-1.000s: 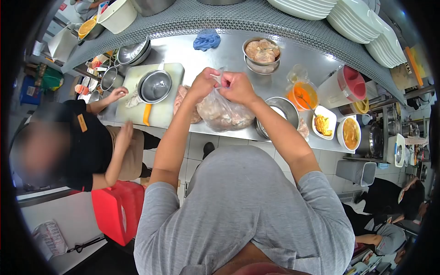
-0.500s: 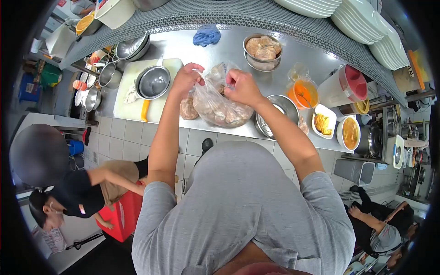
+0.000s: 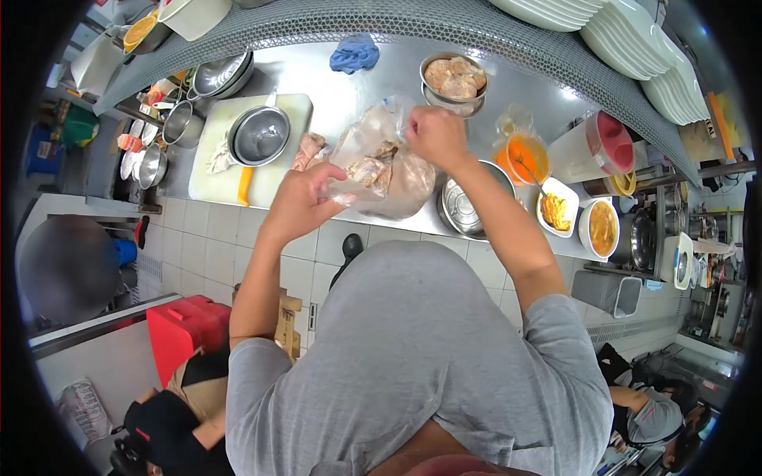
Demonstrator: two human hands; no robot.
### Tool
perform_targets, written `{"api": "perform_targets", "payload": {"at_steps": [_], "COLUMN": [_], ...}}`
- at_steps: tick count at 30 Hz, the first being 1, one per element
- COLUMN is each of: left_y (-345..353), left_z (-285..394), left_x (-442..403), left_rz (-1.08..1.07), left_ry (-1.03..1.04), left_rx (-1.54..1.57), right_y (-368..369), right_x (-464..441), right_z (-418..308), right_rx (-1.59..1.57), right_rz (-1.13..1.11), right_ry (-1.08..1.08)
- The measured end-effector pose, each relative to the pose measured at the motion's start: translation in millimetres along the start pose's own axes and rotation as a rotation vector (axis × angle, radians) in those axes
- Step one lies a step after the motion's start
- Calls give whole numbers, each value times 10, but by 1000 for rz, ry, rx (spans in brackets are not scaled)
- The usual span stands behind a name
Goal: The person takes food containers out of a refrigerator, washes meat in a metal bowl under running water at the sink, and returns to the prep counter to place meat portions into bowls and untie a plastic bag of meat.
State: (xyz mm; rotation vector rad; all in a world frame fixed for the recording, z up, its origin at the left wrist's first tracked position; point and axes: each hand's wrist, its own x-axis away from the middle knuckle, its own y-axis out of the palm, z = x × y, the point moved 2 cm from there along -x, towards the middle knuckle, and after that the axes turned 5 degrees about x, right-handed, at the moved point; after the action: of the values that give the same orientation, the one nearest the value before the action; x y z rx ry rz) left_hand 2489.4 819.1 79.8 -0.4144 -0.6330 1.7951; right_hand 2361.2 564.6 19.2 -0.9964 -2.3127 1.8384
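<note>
A clear plastic bag [image 3: 405, 186] of pale meat lies on the steel counter [image 3: 333, 95], its mouth spread wide. My left hand [image 3: 302, 198] pinches the bag's near left edge. At the far right edge, my right hand [image 3: 438, 136] is closed on the plastic. Some meat [image 3: 308, 149] shows just left of the bag. Behind my right hand stands a metal bowl of meat portions [image 3: 454, 77]. A steel bowl [image 3: 468, 208] sits partly under my right forearm.
On the left, a white cutting board [image 3: 208, 143] bears a metal pan [image 3: 262, 135] and a yellow-handled tool [image 3: 245, 186]. A blue cloth [image 3: 354, 54] lies behind. To the right are an orange container [image 3: 528, 161] and food bowls [image 3: 602, 229]. A co-worker [image 3: 171, 420] is at lower left.
My hands have moved apart and the bag's mouth has opened, showing the meat inside. My left hand has come down toward me. The co-worker at left has moved lower in view.
</note>
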Motion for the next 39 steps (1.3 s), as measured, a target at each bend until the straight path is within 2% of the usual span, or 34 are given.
{"api": "perform_targets", "payload": {"at_steps": [4, 6, 7, 8, 9, 10, 12, 14, 17, 18, 21, 24, 25, 27, 28, 31, 34, 37, 38, 39], "left_y": [-201, -275, -313, -407, -395, -314, 22, 399, 473, 427, 252, -87, -175, -261, -299, -259, -173, 224, 290, 340], "left_z": [-18, -106, -147, -131, -182, -204, -115, -237, -408, -450, -471, -874, -985, -935, -914, -527, 67, 68, 31, -7], "left_x": [50, -16, -68, -188, -381, -593, -906, -1204, -1497, -1506, -1518, -1592, -1612, -1553, -1496, -1236, -934, -784, -700, -603], "left_rz": [-89, -36, -11, -93, 3, 102, 188, 86, -97, -5, 29, 174, 229, 155, 114, 240, 456, 220, 93, -34], "left_ry": [-135, 89, 196, 15, -8, -27, -5, 91, 38, 106, 106, 18, -23, -124, -177, 53, 413, 310, 210, 112], "left_rx": [-106, 151, 279, 420, 308, 195, -273, -694, -854, -838, -786, -745, -731, -720, -715, -564, -379, 10, -73, -156], "right_y": [-98, -56, -5, 49, 105, 158, 240, 150, -27, -75, -156, -83, -90, -142, -147, -138, -394, -204, -160, -186], "right_x": [-26, 3, 29, 73, 107, 128, 167, 147, 141, 164, 195, 254, 287, 307, 312, 303, 317, 382, 407, 421], "right_z": [39, 96, 126, 159, 173, 149, 69, 70, 84, 100, 100, 300, 375, 464, 456, 314, -100, -253, -259, -242], "right_rx": [-110, -176, -312, -448, -582, -614, -673, -646, -566, -535, -449, -314, -359, -443, -370, -235, -256, -349, -242, -104], "right_rz": [-34, 31, -50, -134, -214, -181, -119, -213, -229, -213, -59, 163, 118, 22, -24, 137, 424, -39, -235, -308], "right_ry": [50, 67, 120, 177, 232, 204, 141, 147, 144, 144, 82, -7, 103, 315, 305, 180, -75, -324, -263, -191]}}
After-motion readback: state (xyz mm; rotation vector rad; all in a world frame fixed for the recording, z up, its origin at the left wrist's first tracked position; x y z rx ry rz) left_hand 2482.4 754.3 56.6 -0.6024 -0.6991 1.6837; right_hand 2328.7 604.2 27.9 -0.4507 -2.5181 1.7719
